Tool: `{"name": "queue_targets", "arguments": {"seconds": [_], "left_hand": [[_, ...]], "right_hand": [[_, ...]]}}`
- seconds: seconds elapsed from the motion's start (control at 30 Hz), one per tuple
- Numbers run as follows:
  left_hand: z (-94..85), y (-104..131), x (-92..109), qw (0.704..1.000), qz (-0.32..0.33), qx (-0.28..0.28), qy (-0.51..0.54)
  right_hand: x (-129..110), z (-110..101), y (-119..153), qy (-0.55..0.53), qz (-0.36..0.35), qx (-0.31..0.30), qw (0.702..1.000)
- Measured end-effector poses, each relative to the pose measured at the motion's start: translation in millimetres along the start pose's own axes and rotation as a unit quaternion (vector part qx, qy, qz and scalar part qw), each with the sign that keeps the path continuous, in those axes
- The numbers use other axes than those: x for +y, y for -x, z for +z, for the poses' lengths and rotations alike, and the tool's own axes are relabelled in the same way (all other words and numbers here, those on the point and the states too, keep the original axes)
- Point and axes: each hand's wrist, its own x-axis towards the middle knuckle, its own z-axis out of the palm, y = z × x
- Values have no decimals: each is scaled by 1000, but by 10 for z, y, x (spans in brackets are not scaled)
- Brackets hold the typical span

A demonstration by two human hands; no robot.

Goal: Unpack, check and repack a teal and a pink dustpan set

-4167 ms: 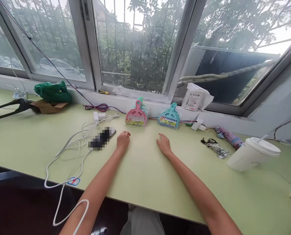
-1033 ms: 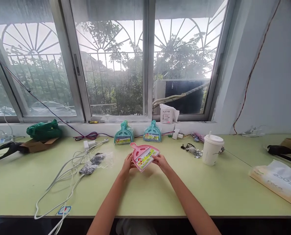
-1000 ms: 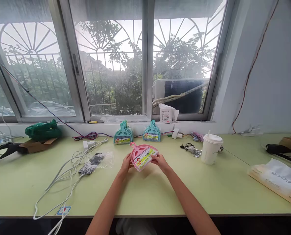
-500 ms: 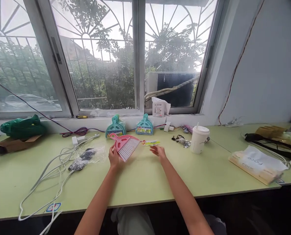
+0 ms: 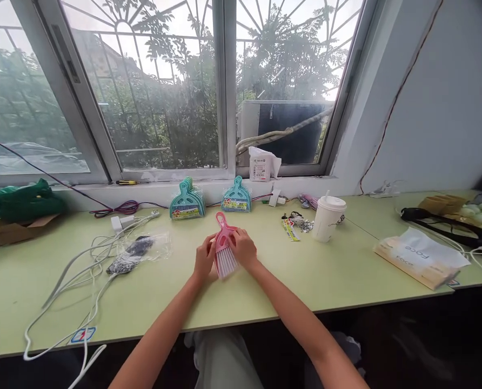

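A pink dustpan and brush set (image 5: 225, 237) is held between both hands above the table, its handle pointing away from me and the white bristles (image 5: 227, 263) toward me. My left hand (image 5: 205, 256) is closed on its left side. On the other side, my right hand (image 5: 244, 248) grips the right edge with its fingers over the front. A yellow-green label card (image 5: 290, 229) lies on the table to the right, near some keys. Behind stand several teal dustpan sets (image 5: 186, 201) in a stack, with more teal dustpan sets (image 5: 236, 195) beside them.
White cables (image 5: 91, 270) and a plastic-wrapped dark item (image 5: 131, 254) spread over the left. To the right stand a white lidded cup (image 5: 327, 219), a bunch of keys (image 5: 301, 222) and a tissue pack (image 5: 421, 258). A green bag (image 5: 26, 200) sits far left.
My right hand has let go of the label card, which now lies by the keys, and has taken hold of the pink set. The set has turned upright and moved right.
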Motion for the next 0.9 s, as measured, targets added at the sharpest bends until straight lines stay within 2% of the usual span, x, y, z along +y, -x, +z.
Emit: {"name": "queue_targets", "arguments": {"seconds": [0.2, 0.3, 0.4, 0.53, 0.6, 0.73, 0.83, 0.9], "left_hand": [[-12, -118, 91, 1000, 9, -16, -6], [-25, -128, 85, 996, 27, -49, -72], [3, -100, 94, 989, 18, -63, -130], [84, -114, 125, 994, -11, -92, -53], [101, -129, 133, 996, -4, -65, -64], [42, -103, 139, 980, 30, 35, -194], [-113, -96, 120, 966, 19, 57, -253], [-289, -132, 66, 948, -26, 111, -298]], "right_hand": [[94, -81, -53, -42, 65, 29, 997], [118, -90, -60, -35, 68, 41, 996], [145, -99, -51, -28, 50, 42, 997], [169, -136, -52, -20, 18, 48, 998], [138, -153, -65, -8, 3, 45, 999], [-34, -141, -89, 21, -11, 50, 998], [-181, -134, -68, 13, -6, 52, 999], [-226, -179, -39, -1, -4, 53, 999]]}}
